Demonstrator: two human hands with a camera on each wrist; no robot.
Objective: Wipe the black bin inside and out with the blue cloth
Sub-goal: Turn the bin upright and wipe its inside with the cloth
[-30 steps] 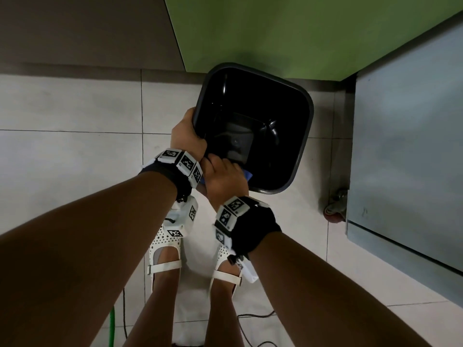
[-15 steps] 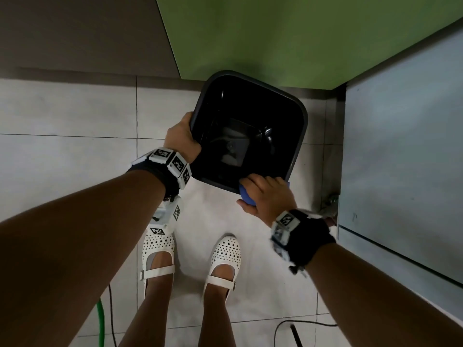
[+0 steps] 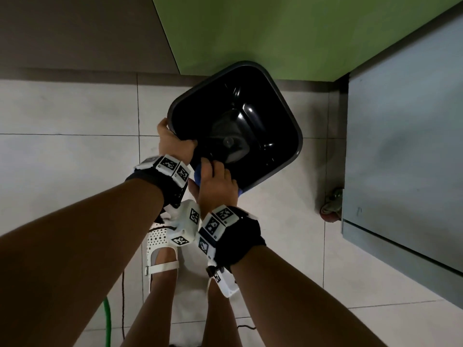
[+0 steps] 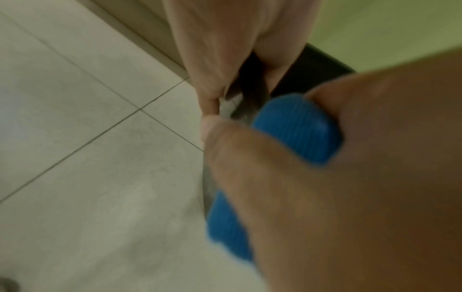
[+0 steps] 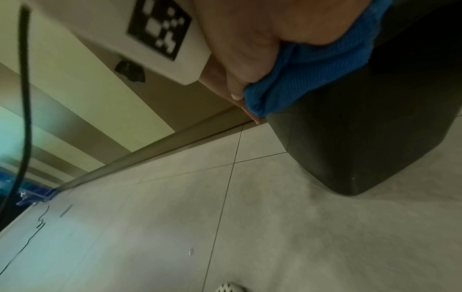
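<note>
The black bin [image 3: 271, 126] is tipped off the tiled floor with its opening facing up at me. My left hand [image 3: 172, 141] grips its left rim, thumb inside and fingers outside. My right hand [image 3: 216, 181] holds the blue cloth [image 3: 198, 175] against the near rim, close beside the left hand, with its fingertips hooked over the edge. The left wrist view shows the cloth [image 4: 297, 128] folded over the rim under the right hand [image 4: 350, 177]. Seen from the right wrist, the cloth [image 5: 312, 69] lies pressed on the bin's outer wall [image 5: 362, 128].
A green panel [image 3: 250, 28] stands behind the bin. A grey cabinet on a caster [image 3: 332, 209] is at the right. My feet in white shoes [image 3: 160, 246] are below the hands. A green hose [image 3: 107, 319] and dark cables lie on the floor.
My right hand slid the cloth left along the near rim, from its right part to just beside the left hand. The bin turned and tipped in the left hand's grip.
</note>
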